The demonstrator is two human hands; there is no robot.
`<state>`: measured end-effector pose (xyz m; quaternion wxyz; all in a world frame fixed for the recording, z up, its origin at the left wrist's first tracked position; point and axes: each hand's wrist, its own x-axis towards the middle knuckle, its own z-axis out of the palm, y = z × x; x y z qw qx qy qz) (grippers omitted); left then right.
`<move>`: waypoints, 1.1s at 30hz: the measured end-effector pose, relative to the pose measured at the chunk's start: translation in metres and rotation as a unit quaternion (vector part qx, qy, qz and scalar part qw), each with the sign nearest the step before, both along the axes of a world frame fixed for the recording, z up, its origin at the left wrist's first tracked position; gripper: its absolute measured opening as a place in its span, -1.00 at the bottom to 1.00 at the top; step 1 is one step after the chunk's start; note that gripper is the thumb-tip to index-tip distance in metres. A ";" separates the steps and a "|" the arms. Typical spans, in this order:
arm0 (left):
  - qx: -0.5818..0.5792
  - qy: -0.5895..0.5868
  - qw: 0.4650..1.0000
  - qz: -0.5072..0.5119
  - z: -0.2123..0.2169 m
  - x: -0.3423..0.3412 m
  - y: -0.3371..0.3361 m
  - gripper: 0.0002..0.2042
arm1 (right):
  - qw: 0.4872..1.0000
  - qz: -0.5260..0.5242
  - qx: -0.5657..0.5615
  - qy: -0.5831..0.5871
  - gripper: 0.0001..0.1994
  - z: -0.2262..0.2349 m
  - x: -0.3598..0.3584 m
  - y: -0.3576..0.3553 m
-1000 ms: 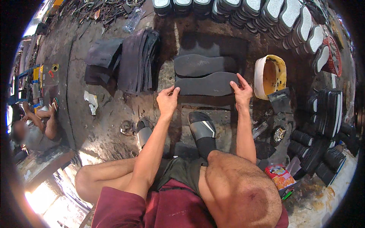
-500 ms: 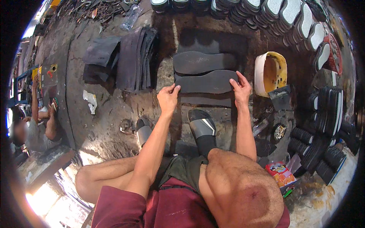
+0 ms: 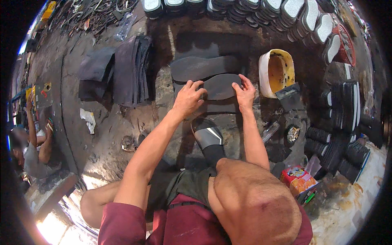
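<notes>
Here, the stained work floor [image 3: 122, 134] carries two dark shoe soles. The far sole [image 3: 204, 67] lies free. The near sole [image 3: 220, 86] is pinned flat: left hand [image 3: 188, 98] fingers spread on its left end, right hand [image 3: 245, 93] gripping its right end.

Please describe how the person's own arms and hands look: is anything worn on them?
Both arms are bare from the short maroon sleeve down. The left hand and the right hand wear no gloves; no ring, watch or bracelet can be seen on fingers or wrists. The arms are lean, with nothing wrapped around them.
</notes>
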<state>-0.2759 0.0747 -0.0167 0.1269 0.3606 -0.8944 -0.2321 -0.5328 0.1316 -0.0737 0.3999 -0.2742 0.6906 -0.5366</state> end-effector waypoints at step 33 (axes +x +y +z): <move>0.589 0.405 0.657 0.239 0.172 0.012 0.006 -0.54 | 0.970 0.091 -0.093 -0.208 0.01 0.193 0.029 -0.037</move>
